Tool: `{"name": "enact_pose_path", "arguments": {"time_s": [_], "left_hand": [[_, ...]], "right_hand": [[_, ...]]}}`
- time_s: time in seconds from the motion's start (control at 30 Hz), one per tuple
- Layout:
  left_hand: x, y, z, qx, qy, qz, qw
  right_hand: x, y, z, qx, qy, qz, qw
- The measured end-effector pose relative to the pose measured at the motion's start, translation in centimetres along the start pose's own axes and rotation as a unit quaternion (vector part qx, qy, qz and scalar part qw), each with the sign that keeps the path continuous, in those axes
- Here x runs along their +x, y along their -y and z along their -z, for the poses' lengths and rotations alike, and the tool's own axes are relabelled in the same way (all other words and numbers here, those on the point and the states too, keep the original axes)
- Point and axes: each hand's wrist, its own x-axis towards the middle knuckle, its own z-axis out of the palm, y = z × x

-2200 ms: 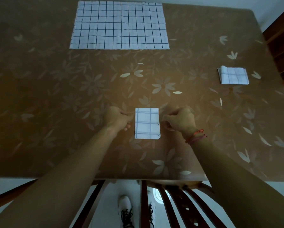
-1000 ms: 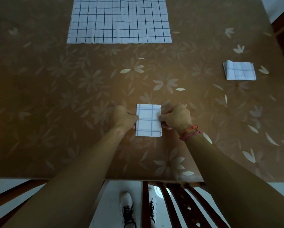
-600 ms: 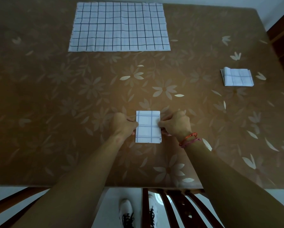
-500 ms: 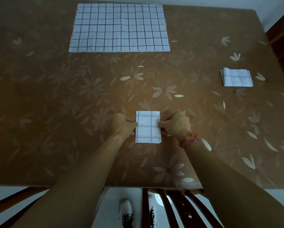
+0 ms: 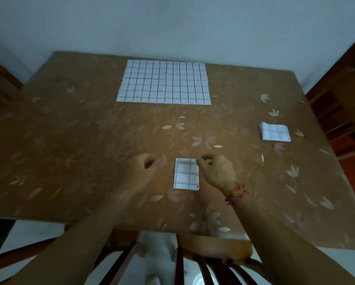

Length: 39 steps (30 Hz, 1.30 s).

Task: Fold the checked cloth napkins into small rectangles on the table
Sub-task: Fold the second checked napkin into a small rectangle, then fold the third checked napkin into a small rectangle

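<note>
Your folded napkin [image 5: 186, 174] lies flat on the desk [image 5: 69, 140] near its front edge, between your two hands. Your left hand [image 5: 145, 167] is beside it and apart from it, fingers curled in and holding nothing. Your right hand [image 5: 218, 171], with red bracelets [image 5: 236, 193] on the wrist, has curled fingers at the napkin's far right corner; blur hides whether it pinches the cloth. An unfolded napkin [image 5: 164, 82] lies spread at the far edge. Another folded one [image 5: 275, 132] sits far right.
</note>
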Motion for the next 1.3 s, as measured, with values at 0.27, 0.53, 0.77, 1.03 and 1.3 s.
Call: {"name": "enact_pose_path", "arguments": {"time_s": [0.27,0.53,0.77,1.03,1.3], "left_hand": [[-5.7,-0.9,8.3,0.083,-0.104,-0.155,0.979],[-9.2,-1.1,14.2,0.186,-0.162,-0.178,0.953],[-10.0,-0.5,17.7,0.257,-0.171,-0.174,0.935],[-5.9,1.8,20.1,0.321,-0.13,-0.14,0.928],[1.6,6.4,23.1,0.295,-0.058,-0.164,0.94]], "right_hand": [[-6.9,5.8,2.4,0.018,0.001,0.12,0.993],[-9.3,10.4,2.6,-0.04,-0.01,0.251,0.967],[-9.9,13.2,2.5,-0.147,-0.052,0.305,0.939],[-9.3,15.8,0.1,-0.245,-0.101,0.279,0.923],[-7.3,20.6,-5.0,-0.294,-0.119,0.198,0.927]]}}
